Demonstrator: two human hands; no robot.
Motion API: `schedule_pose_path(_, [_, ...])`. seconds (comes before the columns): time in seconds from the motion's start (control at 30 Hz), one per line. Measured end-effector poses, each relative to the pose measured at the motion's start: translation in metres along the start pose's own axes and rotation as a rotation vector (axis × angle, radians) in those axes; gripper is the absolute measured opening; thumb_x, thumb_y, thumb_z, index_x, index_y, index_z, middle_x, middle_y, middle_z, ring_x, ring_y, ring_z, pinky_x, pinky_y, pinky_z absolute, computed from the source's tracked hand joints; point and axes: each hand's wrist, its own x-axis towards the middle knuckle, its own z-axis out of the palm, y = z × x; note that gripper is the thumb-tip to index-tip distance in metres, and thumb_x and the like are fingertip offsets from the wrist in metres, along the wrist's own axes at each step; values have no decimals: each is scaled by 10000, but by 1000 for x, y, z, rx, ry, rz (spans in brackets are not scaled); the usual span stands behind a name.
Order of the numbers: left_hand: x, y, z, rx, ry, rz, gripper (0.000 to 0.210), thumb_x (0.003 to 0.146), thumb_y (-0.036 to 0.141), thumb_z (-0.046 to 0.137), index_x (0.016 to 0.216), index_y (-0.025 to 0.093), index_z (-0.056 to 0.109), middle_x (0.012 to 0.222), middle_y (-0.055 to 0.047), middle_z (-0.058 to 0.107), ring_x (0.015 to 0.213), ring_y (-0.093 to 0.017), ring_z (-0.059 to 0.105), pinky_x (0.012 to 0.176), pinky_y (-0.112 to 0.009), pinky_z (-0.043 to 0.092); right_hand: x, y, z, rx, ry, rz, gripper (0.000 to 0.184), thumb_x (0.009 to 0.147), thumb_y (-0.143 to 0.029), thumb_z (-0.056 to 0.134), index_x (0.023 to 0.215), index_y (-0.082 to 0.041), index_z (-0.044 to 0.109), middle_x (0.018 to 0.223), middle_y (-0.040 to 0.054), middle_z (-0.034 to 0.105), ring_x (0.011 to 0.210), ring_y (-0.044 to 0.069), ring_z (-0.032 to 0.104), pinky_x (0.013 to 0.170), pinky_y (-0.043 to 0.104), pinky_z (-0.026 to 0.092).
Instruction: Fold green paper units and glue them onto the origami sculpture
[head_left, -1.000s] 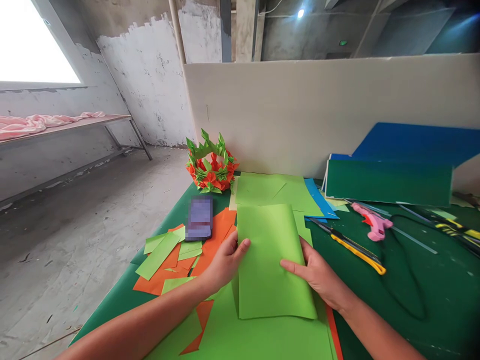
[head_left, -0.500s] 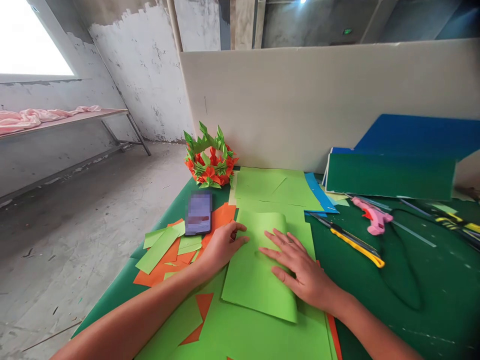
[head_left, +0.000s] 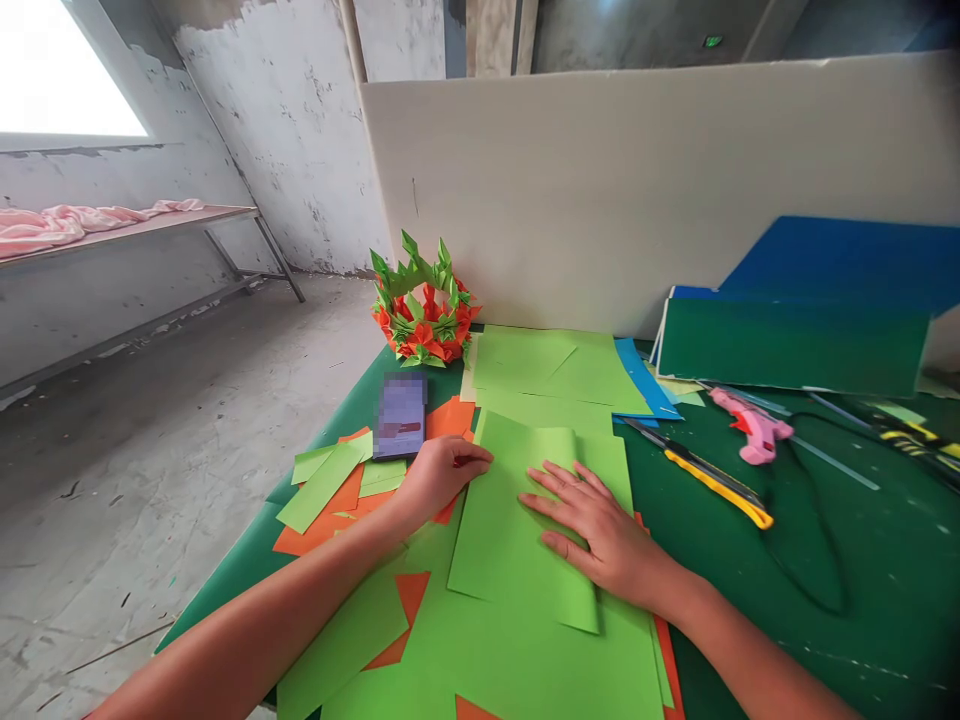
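A light green sheet of paper lies loosely folded on a larger green sheet, with its rounded bend along the right side. My left hand is closed at the sheet's upper left edge, thumb and fingers pinched together on it. Flat on the folded part rests my right hand, fingers spread and nothing in its grasp. Beyond the folded sheet is another green sheet with a cut line in it. A phone lies on paper scraps beyond my left hand.
A red and green folded-paper basket stands at the back left. To the right lie a yellow utility knife, a pink glue gun with its cord, and clear sticks. A green board leans at the back. Orange scraps lie left.
My left fingers have closed together on the sheet's left edge. The folded sheet's lower edge looks different, with a narrower roll showing at the right. My right hand stays nearly in place.
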Motion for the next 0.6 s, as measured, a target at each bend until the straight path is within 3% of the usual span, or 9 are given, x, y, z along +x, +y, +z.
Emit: schedule_pose_path(0.6, [0,-2,1,228,-19,104,145,800,217,643,889,200,757,837,-32,664,730,-143,615,688,-248,479,0,-1,-1,-67,-30,17,489,963,-488,366,1433,-352,370,1542,-20,286,1426,255,234,1157,537,173])
